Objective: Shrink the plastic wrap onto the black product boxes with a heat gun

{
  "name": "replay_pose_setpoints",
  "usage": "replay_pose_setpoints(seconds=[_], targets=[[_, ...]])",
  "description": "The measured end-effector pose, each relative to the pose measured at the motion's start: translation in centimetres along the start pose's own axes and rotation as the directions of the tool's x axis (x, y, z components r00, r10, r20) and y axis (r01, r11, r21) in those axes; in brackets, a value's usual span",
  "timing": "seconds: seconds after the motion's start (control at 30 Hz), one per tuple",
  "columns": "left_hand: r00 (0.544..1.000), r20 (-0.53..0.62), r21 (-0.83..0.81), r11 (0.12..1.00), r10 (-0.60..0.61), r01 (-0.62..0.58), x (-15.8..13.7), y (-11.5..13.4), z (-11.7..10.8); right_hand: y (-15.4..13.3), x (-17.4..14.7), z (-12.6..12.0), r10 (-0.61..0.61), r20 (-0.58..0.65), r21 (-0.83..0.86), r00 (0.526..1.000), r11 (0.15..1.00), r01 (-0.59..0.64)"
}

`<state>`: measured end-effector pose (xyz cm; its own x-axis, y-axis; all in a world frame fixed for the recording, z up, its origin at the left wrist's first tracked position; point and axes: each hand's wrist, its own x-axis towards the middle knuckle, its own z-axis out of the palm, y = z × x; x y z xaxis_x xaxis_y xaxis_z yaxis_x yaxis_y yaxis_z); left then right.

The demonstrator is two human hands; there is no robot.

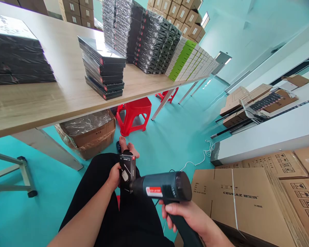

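Note:
Above my lap, my left hand grips a small black retail box by its left edge. The box has a red corner mark and a picture of a white charger on its front. My right hand is wrapped round the handle of a dark heat gun with a red and white label. Its nozzle points left and overlaps the box's lower right edge; whether they touch I cannot tell. On the table, a short uneven stack of black boxes stands near the front edge.
A wooden table bears tall rows of wrapped black boxes and white-green boxes. Beneath it are an open carton and a red stool. Large cartons stand at the right, with a white cord on the floor.

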<state>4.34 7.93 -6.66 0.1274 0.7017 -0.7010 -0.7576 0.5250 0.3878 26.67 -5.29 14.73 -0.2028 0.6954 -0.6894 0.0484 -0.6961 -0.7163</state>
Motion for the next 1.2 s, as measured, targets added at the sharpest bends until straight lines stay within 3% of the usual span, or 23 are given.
replay_pose_setpoints(seconds=[0.1,0.27,0.57,0.73,0.83,0.9,1.03,1.2], targets=[[0.996,0.012,0.005,0.996,0.089,-0.089,0.5,0.0,-0.3,1.0,-1.2,-0.1,0.040,0.033,-0.080,0.999,0.996,-0.037],[0.985,0.035,-0.014,0.985,0.170,-0.169,0.7,0.0,-0.4,1.9,-2.1,-0.3,0.056,-0.096,0.064,0.994,0.997,-0.050],[0.983,0.027,-0.032,0.983,0.183,-0.182,0.9,-0.2,-0.5,3.4,-1.4,0.8,0.027,-0.092,0.199,0.995,0.980,-0.008],[0.985,0.074,-0.039,0.987,0.156,-0.154,0.2,0.3,-0.2,4.2,-2.1,-0.2,0.129,-0.030,0.332,0.991,0.937,-0.112],[0.987,0.139,0.022,0.996,0.082,-0.086,-0.5,0.9,0.1,4.9,-2.6,-1.6,0.180,-0.037,0.401,0.983,0.904,-0.151],[0.982,0.187,0.070,0.997,-0.037,0.024,-1.3,1.4,0.4,5.4,-2.6,-2.3,0.162,-0.090,0.412,0.983,0.904,-0.111],[0.897,0.358,0.013,0.963,-0.258,0.271,-3.1,2.3,1.0,6.1,-1.5,-2.9,0.097,-0.155,0.488,0.983,0.873,-0.009],[0.850,0.429,0.022,0.944,-0.305,0.328,-4.3,2.8,1.4,5.7,1.3,-3.5,0.029,-0.188,0.619,0.982,0.780,0.096]])
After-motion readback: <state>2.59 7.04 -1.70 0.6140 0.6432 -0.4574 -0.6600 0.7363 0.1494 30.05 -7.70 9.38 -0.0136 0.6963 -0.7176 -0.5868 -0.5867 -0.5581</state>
